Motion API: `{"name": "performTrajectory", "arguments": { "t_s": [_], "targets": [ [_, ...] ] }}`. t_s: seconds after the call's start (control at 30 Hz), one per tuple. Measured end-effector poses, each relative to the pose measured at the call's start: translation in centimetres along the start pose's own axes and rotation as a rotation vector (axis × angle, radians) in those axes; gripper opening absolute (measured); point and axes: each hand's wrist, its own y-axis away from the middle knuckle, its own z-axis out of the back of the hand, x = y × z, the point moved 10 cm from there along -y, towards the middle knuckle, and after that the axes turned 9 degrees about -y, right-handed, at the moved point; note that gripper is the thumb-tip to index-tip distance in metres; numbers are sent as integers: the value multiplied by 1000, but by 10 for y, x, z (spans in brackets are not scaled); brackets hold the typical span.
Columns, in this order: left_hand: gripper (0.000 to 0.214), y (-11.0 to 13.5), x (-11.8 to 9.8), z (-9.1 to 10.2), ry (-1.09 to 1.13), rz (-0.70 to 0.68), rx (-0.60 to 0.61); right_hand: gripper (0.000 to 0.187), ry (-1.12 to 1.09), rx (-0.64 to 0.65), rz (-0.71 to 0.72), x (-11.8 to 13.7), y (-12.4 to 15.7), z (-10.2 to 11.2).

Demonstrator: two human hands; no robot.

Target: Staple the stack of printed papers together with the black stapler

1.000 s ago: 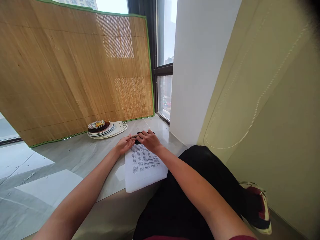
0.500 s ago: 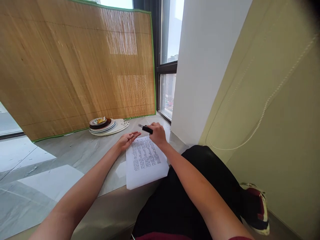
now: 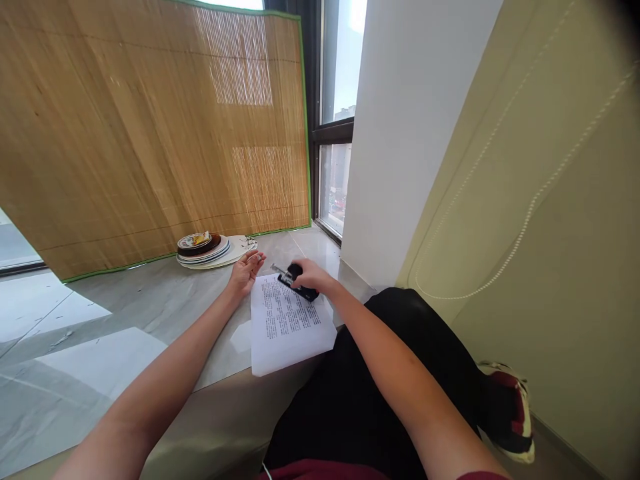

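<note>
Head view: 2 bare hands over a pale stone ledge point(image 3: 220, 357), printed paper point(image 3: 293, 340) lying near its front edge, print side up, bottom end reaching past the edge. Right hand point(image 3: 313, 275) is closed round a black stapler point(image 3: 303, 290), which sits over the upper part of the paper, tilted across the lines of print; touching the paper or just above it, cannot tell. Stapler's metal part sticks out toward the left hand point(image 3: 244, 273), and its parts look spread rather than pressed together. Left hand is narrow, fingers curled to the thumb, just beside the paper's upper left corner; maybe a small pale bit at the tips, too small to be sure. Stack of plates point(image 3: 245, 250) sits behind the left hand, bamboo blind point(image 3: 165, 133) behind that.

Progress, judged: looks partway. Done: paper laid out flat, stapler in the grip. Left: stapler seems not yet closed up, and no staple can be made out in the paper. Whether staples are loaded is hidden; sheet count can't be read either
</note>
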Motion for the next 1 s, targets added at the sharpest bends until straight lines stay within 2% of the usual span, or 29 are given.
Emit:
{"name": "performTrajectory", "arguments": {
  "t_s": [0.1,0.2,0.33,0.4,0.47,0.5,0.57,0.6,0.77,1.0],
  "targets": [
    [44,4,-3,-8,-42,-42,87,29,165,180,69,10,6,-30],
    [55,9,-4,-19,-96,-68,189,26,267,231,138,19,10,-44],
    [56,15,-6,-29,-150,-120,277,28,282,285,206,24,13,-51],
    [59,18,-7,-32,-166,-128,307,30,222,226,276,33,12,-44],
    [64,22,-6,-39,-188,-111,366,26,191,83,429,50,14,-32],
    [67,25,-4,-43,-203,-98,406,31,204,14,520,59,17,-28],
    [71,30,-2,-49,-233,-76,473,39,275,-54,663,73,24,-28],
    [72,32,0,-51,-246,-70,491,37,319,-56,709,77,26,-32],
    [63,33,7,-52,-298,-52,496,12,480,-59,725,80,28,-40],
    [65,30,7,-51,-303,-96,482,19,590,-59,764,80,24,-41]
  ]
}}
